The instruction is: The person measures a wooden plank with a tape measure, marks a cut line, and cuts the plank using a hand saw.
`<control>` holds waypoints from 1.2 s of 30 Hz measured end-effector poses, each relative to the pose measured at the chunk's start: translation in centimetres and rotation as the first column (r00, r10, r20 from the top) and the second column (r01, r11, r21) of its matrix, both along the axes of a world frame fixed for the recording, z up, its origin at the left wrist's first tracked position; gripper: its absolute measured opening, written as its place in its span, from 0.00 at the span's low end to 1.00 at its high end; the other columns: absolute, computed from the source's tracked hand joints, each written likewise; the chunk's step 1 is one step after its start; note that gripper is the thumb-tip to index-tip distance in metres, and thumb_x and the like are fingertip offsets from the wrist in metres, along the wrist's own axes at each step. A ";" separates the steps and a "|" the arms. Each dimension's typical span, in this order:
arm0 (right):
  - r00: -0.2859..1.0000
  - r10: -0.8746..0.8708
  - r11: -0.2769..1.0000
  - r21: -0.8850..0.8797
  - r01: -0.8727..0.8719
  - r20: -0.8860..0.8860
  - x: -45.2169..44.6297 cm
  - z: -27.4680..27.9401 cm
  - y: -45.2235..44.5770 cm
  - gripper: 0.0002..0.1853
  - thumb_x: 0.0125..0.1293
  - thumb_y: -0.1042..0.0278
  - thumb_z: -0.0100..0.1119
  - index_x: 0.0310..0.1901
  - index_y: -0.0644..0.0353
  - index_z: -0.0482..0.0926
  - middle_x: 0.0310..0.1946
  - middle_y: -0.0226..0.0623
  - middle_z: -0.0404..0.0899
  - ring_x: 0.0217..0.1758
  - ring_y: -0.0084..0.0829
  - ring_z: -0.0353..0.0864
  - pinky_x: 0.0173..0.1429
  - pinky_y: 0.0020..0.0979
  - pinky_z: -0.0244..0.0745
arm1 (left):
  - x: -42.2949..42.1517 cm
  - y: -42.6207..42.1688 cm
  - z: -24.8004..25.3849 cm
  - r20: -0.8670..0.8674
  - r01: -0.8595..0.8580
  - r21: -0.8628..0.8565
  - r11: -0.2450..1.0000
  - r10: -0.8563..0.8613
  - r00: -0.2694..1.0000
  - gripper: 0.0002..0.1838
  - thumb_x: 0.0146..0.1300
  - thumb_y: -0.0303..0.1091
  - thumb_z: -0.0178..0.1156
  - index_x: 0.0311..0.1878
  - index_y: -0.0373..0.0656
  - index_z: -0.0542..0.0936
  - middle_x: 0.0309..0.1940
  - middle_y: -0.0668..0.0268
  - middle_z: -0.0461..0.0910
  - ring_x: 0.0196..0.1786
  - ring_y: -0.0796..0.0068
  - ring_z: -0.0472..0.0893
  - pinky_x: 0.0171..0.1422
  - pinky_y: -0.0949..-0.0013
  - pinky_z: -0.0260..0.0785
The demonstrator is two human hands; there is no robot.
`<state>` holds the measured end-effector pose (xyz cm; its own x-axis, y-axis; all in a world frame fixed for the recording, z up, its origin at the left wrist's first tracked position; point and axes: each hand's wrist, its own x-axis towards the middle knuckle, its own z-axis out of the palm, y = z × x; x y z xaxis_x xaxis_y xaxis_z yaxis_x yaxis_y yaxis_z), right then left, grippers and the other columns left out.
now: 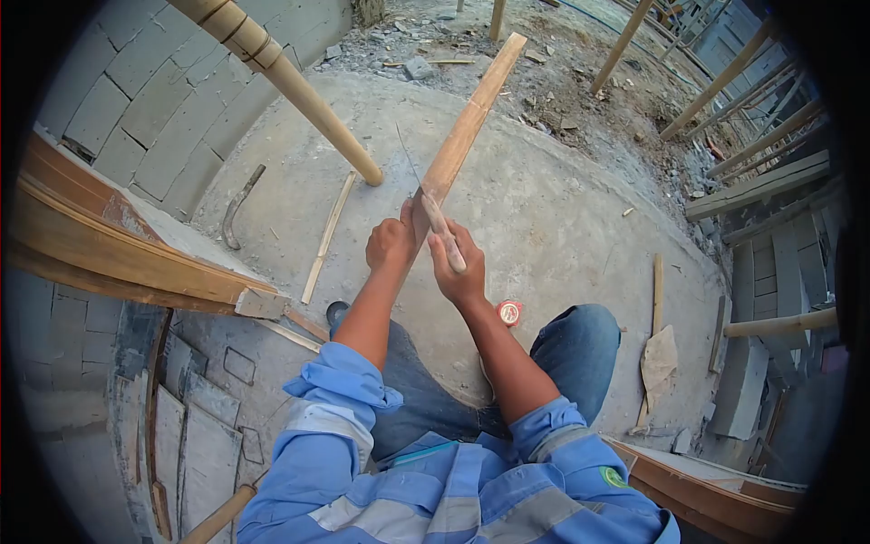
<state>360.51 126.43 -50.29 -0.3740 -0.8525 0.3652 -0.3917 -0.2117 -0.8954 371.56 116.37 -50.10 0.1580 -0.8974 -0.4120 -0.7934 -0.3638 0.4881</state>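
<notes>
A long reddish-brown wooden board [462,136] points away from me, tilted toward the upper right. My left hand [391,243] is closed around the board's near part, at its left side. In my right hand [460,265] is a long-bladed tool [437,218] with a straight, pale wooden handle, the fingers wrapped around it. Its thin blade, seen nearly edge-on, crosses the board and sticks out to the upper left; whether it is a saw or a big knife I cannot tell. Near my right knee a red and white tape measure [509,313] lies on the concrete floor [562,245].
A bamboo pole [313,113] stands at the left, by a block wall [172,109]. Wooden strips [328,238] and a curved dark piece [241,208] lie on the floor. Wooden frame members [136,245] flank me. Rubble [580,100] and more poles are beyond the slab.
</notes>
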 end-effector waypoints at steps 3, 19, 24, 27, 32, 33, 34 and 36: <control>0.996 0.032 0.988 0.151 -0.044 0.085 0.5 2.2 -2.7 0.21 0.75 0.65 0.67 0.63 0.67 0.80 0.46 0.41 0.90 0.48 0.27 0.87 0.52 0.30 0.80 | 0.3 -0.1 -0.3 -0.032 0.001 0.021 1.000 0.000 0.999 0.54 0.74 0.79 0.29 0.54 0.34 0.88 0.59 0.40 0.84 0.65 0.41 0.83 0.69 0.44 0.73; 0.996 0.056 0.997 0.050 -0.053 -0.066 -1.5 -0.2 13.0 0.24 0.72 0.70 0.69 0.66 0.68 0.78 0.53 0.52 0.89 0.55 0.39 0.91 0.58 0.34 0.83 | 1.0 -0.6 -1.8 -0.024 -0.023 0.037 0.999 0.024 0.999 0.54 0.74 0.79 0.31 0.56 0.33 0.87 0.60 0.37 0.82 0.67 0.38 0.81 0.70 0.44 0.73; 0.997 0.034 0.995 0.096 -0.040 0.065 -0.1 -0.7 6.2 0.22 0.74 0.70 0.67 0.66 0.68 0.78 0.49 0.46 0.89 0.47 0.30 0.89 0.52 0.32 0.82 | 0.9 -0.7 -0.6 0.014 -0.046 0.012 0.999 0.046 0.999 0.51 0.75 0.77 0.32 0.56 0.35 0.88 0.59 0.39 0.84 0.66 0.40 0.81 0.70 0.45 0.74; 1.000 0.002 0.998 0.058 -0.003 0.023 1.1 -2.0 1.7 0.22 0.73 0.69 0.68 0.65 0.66 0.79 0.46 0.45 0.89 0.43 0.29 0.89 0.48 0.31 0.81 | 0.1 -1.4 -0.5 -0.004 -0.032 -0.018 0.999 0.032 0.999 0.51 0.75 0.76 0.32 0.54 0.35 0.88 0.59 0.40 0.84 0.65 0.40 0.82 0.69 0.45 0.74; 0.997 0.005 0.999 0.054 -0.001 -0.075 -1.4 -0.5 14.5 0.23 0.72 0.68 0.69 0.65 0.66 0.80 0.47 0.43 0.90 0.45 0.28 0.90 0.51 0.31 0.82 | 1.0 -1.8 -3.2 0.016 -0.008 0.005 1.000 0.008 1.000 0.52 0.76 0.76 0.31 0.54 0.33 0.88 0.58 0.39 0.84 0.64 0.39 0.83 0.68 0.44 0.75; 0.998 0.010 0.998 0.068 -0.005 -0.063 -1.5 0.3 14.8 0.23 0.72 0.68 0.69 0.65 0.66 0.80 0.47 0.43 0.90 0.44 0.28 0.90 0.50 0.31 0.82 | 1.0 -2.1 -3.2 0.013 -0.018 0.007 1.000 0.018 1.000 0.52 0.76 0.76 0.31 0.54 0.33 0.88 0.58 0.38 0.84 0.64 0.39 0.83 0.68 0.44 0.75; 0.999 0.001 0.996 0.088 0.002 -0.035 -0.9 0.8 15.1 0.23 0.72 0.68 0.69 0.65 0.67 0.80 0.46 0.43 0.90 0.44 0.27 0.89 0.50 0.31 0.82 | 1.1 -2.1 -3.2 0.025 -0.018 -0.001 1.000 0.018 1.000 0.52 0.76 0.76 0.31 0.53 0.33 0.88 0.57 0.38 0.84 0.64 0.39 0.83 0.68 0.44 0.75; 0.998 -0.031 0.994 0.103 0.026 0.051 -0.3 -0.5 6.9 0.22 0.72 0.68 0.69 0.64 0.67 0.80 0.44 0.43 0.91 0.42 0.28 0.90 0.48 0.31 0.82 | 0.7 -1.8 -2.9 0.045 -0.008 -0.014 1.000 0.009 0.999 0.52 0.76 0.76 0.32 0.53 0.33 0.88 0.56 0.38 0.84 0.64 0.39 0.83 0.67 0.43 0.75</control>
